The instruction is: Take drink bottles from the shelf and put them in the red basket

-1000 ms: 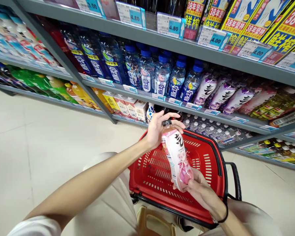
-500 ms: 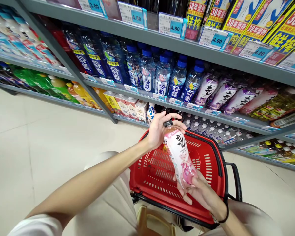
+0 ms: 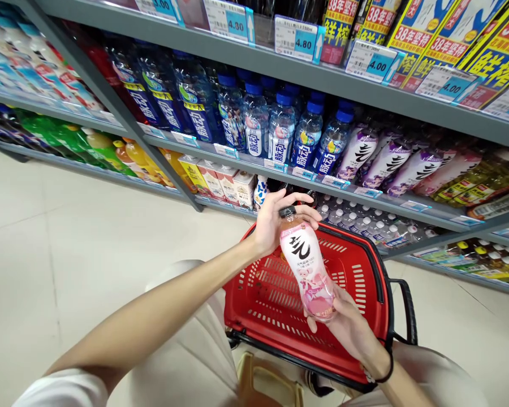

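Observation:
Between my two hands is a tilted drink bottle [image 3: 307,271] with a pink and white label, black lettering, a cartoon figure and a dark cap. My right hand [image 3: 343,322] grips its lower end, thumb on the front and fingers underneath. My left hand [image 3: 274,220] is at its neck, fingers curved loosely behind and past the cap; the thumb is hidden. Under the bottle stands a red shopping basket [image 3: 263,316] with slotted walls and a black rim. The bottle covers part of the basket's inside.
Ahead are grey shelves [image 3: 254,48] with price tags. Blue-capped bottles [image 3: 282,127] and purple-labelled bottles [image 3: 388,161] line the middle shelf; cartons [image 3: 212,181] and small white-capped bottles [image 3: 365,220] sit lower. The basket's black handle [image 3: 405,311] sticks out right. A yellowish stool [image 3: 248,384] is below.
The bottle has turned about its long axis, so the label's front now faces me more. My right hand's fingers have shifted at its base. My left hand has barely moved.

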Demonstrator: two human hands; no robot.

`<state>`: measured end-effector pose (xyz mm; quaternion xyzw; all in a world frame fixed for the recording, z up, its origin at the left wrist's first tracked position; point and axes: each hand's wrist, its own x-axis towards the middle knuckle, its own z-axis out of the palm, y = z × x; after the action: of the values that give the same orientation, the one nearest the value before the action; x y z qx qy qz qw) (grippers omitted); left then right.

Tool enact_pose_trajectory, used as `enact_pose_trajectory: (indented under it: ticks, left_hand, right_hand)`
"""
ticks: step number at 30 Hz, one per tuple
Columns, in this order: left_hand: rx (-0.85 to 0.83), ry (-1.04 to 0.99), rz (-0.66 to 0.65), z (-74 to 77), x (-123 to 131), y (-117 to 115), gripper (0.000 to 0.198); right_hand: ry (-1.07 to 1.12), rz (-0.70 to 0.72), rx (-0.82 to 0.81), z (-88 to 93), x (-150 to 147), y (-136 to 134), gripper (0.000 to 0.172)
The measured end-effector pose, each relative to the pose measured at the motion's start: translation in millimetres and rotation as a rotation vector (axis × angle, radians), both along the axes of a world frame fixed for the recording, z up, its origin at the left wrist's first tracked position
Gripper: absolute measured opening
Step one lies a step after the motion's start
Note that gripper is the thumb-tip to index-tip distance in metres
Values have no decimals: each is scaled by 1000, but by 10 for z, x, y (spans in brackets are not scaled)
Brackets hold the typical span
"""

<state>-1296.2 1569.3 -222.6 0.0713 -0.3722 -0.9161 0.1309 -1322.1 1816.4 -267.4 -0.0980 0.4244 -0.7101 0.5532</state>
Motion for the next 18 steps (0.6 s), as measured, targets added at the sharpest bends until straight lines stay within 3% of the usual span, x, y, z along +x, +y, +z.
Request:
enact_pose_trajectory:
  ticks: [5, 13, 18]
  left_hand:
    - [4, -7, 30, 22, -2, -24, 53]
    - [-29, -17, -5, -104, -34, 16, 39]
    - [-53, 17, -27, -112, -33, 14, 32]
  right_hand:
    - [104, -14, 13, -9, -4, 25, 35]
    - [117, -234, 127, -93, 8, 65, 68]
    - [181, -132, 91, -89, 14, 37, 73]
